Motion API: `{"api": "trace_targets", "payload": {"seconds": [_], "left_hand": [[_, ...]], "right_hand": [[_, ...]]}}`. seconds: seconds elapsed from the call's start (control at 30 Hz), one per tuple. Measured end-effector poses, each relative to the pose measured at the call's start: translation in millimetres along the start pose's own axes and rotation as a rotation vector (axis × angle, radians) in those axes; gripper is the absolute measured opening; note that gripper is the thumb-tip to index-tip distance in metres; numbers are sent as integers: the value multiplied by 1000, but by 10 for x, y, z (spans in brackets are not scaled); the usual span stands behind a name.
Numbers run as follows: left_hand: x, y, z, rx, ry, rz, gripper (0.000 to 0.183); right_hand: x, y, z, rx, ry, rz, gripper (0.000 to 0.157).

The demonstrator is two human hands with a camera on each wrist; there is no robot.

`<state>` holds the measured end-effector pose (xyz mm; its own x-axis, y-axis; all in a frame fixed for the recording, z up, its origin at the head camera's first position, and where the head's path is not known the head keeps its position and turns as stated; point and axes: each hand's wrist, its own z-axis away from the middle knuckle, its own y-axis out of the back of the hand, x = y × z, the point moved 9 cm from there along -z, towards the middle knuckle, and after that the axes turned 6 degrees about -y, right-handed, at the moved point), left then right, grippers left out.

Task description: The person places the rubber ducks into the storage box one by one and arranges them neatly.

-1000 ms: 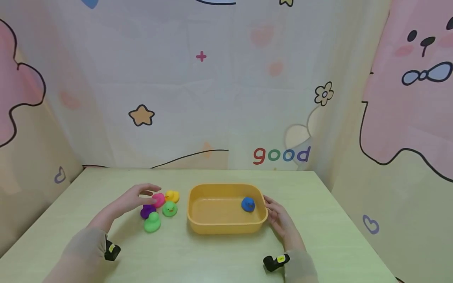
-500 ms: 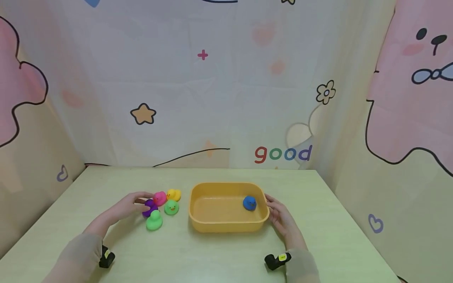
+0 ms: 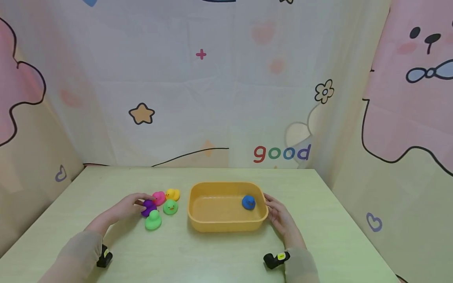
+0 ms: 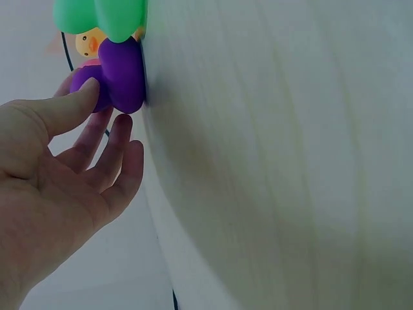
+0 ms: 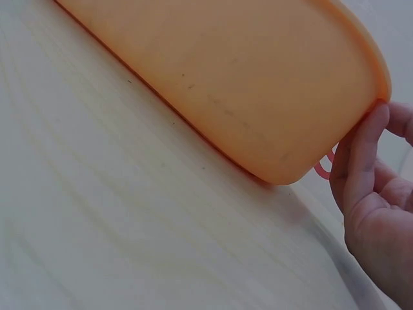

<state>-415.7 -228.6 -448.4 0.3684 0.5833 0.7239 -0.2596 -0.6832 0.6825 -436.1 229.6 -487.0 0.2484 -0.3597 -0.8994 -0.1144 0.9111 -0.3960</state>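
Observation:
My left hand (image 3: 129, 207) pinches a purple rubber duck (image 3: 149, 208) on the table's left side. The left wrist view shows the thumb on the purple duck (image 4: 122, 76) and fingertips behind it. Touching or close around it are a light green duck (image 3: 153, 221), a pink duck (image 3: 159, 198), a yellow duck (image 3: 173, 195) and a second green duck (image 3: 170, 207). At the right end of a yellow-orange plastic basin (image 3: 226, 226), my right hand (image 3: 283, 220) rests its fingers against the outer wall, just under the rim. Inside the basin sits a blue duck (image 3: 249, 202).
The pale wooden table (image 3: 212, 259) extends to a printed cloth backdrop (image 3: 198, 118) at the back and both sides. Black wrist cameras sit on the left sleeve (image 3: 79, 247) and the right sleeve (image 3: 301, 263).
My left hand has moved from above the pink duck down and left to the purple duck, and its thumb and fingers have closed on it. The right hand stays at the basin.

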Motion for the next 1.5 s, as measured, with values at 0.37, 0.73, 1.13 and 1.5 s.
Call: {"api": "trace_targets", "payload": {"seconds": [0.37, 0.73, 1.13, 1.5], "left_hand": [[12, 179, 77, 75, -4, -85, 31], [-99, 351, 88, 255, 144, -120, 33], [-187, 386, 121, 392, 391, -207, 39], [-186, 284, 122, 393, 471, -215, 42]], "right_hand": [[-13, -24, -1, -4, 25, 8, 53], [0, -2, 18, 4, 14, 11, 53], [-34, -26, 24, -37, 53, 31, 50], [-11, -18, 20, -9, 6, 11, 54]]}}
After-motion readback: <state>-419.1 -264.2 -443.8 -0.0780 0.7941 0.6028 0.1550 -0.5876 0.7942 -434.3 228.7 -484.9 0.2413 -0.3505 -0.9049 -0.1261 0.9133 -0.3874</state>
